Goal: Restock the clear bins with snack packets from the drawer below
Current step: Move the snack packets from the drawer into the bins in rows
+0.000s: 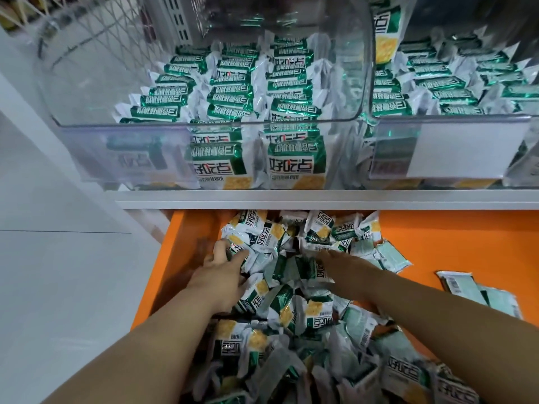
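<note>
- Snack packets (291,290) heaped loose in the orange drawer (455,243), under the white shelf edge (320,199); gathering a handful from the far end of the heap, by the look of it, as the step in hand.
- Left hand (224,275): curled round a small bunch of packets at the heap's far left, thumb and fingers closed on the wrappers.
- Right hand (341,265): stretched out flat, palm down, lying on packets near the middle of the heap; no pinch or curl to be seen, though blurred toward the fingertips.
- Best done by sweeping the flat right hand toward the left one, pressing several packets into one stack between the two.
- Square the bunch before lifting: same face forward, edges level, ready to drop in upright like the rows above.
- Hold by the packet bodies, not the crimped ends; probably slippery foil, apt to fan out and spill from a loose squeeze.
- Lift clear of the shelf edge before going up and over the front wall of the left clear bin (116,128).
- Set down beside the upright rows (233,83) standing in its middle and right part; likely room toward its left wall.
- Right clear bin (437,118), with its label holder (460,150), just beside, holding rows of the same packets.
- Leave for later the few flat packets (481,290) lying apart at the drawer's right.
</note>
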Tool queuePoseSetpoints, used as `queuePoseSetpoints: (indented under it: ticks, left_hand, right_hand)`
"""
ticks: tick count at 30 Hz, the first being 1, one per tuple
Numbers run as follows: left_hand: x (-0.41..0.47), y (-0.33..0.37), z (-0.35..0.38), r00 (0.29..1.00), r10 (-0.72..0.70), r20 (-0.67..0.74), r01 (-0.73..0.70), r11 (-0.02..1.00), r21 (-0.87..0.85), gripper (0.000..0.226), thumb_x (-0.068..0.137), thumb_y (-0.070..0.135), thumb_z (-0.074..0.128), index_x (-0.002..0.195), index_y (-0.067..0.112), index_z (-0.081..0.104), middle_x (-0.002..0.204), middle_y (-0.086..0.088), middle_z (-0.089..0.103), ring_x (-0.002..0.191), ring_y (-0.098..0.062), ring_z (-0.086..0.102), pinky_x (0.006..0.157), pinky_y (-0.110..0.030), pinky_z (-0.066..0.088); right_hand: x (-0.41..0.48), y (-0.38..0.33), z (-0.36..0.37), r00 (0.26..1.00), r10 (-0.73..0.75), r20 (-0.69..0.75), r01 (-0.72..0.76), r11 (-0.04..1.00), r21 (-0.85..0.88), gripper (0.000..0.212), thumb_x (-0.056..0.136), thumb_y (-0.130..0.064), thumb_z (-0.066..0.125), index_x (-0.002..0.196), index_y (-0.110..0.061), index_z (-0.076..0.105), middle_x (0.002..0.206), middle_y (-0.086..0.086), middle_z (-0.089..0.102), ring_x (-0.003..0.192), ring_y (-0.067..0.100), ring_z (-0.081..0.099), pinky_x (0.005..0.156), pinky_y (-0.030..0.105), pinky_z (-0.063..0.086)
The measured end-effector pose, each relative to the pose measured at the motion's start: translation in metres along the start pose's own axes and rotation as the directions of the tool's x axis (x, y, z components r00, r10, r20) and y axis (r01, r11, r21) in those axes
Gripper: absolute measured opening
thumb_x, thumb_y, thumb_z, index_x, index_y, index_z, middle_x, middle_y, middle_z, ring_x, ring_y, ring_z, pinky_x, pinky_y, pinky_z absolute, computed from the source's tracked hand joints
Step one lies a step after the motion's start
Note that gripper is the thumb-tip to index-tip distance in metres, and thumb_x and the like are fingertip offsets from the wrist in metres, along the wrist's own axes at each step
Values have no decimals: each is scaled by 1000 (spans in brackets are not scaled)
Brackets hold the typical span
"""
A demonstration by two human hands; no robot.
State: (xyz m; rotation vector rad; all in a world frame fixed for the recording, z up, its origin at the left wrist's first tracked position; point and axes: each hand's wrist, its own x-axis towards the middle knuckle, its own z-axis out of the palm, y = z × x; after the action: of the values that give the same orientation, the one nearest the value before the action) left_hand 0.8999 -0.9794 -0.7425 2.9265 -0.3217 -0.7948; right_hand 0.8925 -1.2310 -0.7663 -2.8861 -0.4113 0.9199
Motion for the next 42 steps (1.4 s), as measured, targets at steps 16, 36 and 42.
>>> queuePoseSetpoints:
  ticks: [16,36,42]
  left_hand:
    - [18,-5,-8,995,-97,-6,93,965,-246,15,93,34,58,96,21,64,132,-7,36,120,-22,48,106,-32,37]
    - [2,35,-39,976,156,152,-60,863,-502,46,83,29,70,125,27,52,117,10,58,91,-7,60,68,-19,47]
    - [-2,36,-40,983,103,151,20,762,-647,69,59,65,77,111,23,60,112,1,66,103,-17,63,97,-36,48]
  right_hand:
    - [-18,-11,10,994,-38,101,31,997,66,60,101,-41,36,153,-22,14,157,8,20,144,29,17,113,39,26]
    - [-49,-21,-45,976,-91,-199,205,700,684,30,80,-19,77,101,-31,59,92,-13,66,81,-2,62,73,13,48]
    - [-57,-25,-53,984,-55,-171,171,578,798,28,79,-23,77,92,-39,57,96,3,70,77,10,60,67,20,45]
